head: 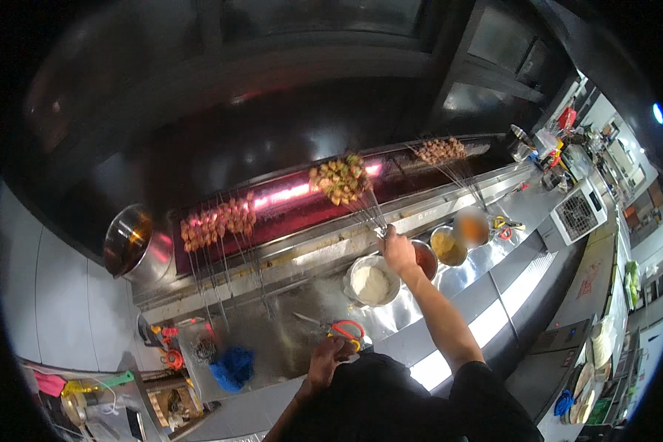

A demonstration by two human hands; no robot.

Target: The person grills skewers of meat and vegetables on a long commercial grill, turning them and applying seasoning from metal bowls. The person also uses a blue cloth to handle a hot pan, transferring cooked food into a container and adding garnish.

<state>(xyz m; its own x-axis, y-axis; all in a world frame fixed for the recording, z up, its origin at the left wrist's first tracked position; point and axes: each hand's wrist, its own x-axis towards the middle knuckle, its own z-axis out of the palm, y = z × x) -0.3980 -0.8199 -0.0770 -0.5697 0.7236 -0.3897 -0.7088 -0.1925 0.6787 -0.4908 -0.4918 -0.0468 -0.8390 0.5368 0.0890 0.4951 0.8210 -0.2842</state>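
My right hand (399,251) grips the handle ends of a fanned bundle of metal skewers (371,214). Seasoned chunks of food (341,179), flecked with green, are clustered at the far end, above the glowing grill (287,194). Below my right wrist are a bowl of white powder (371,284) and a bowl of red seasoning (424,259), the latter partly covered by the arm. My left hand (327,359) is low at the counter's front edge, beside red-and-yellow-handled scissors (347,331). Dark clothing hides part of it, so its fingers are unclear.
Several meat skewers (219,224) lie across the grill's left end, handles jutting over the counter. More skewers (441,152) rest at the right. A steel pot (138,243) stands left; a bowl of yellow seasoning (448,246) sits right. A blue cloth (233,368) lies near the counter's front.
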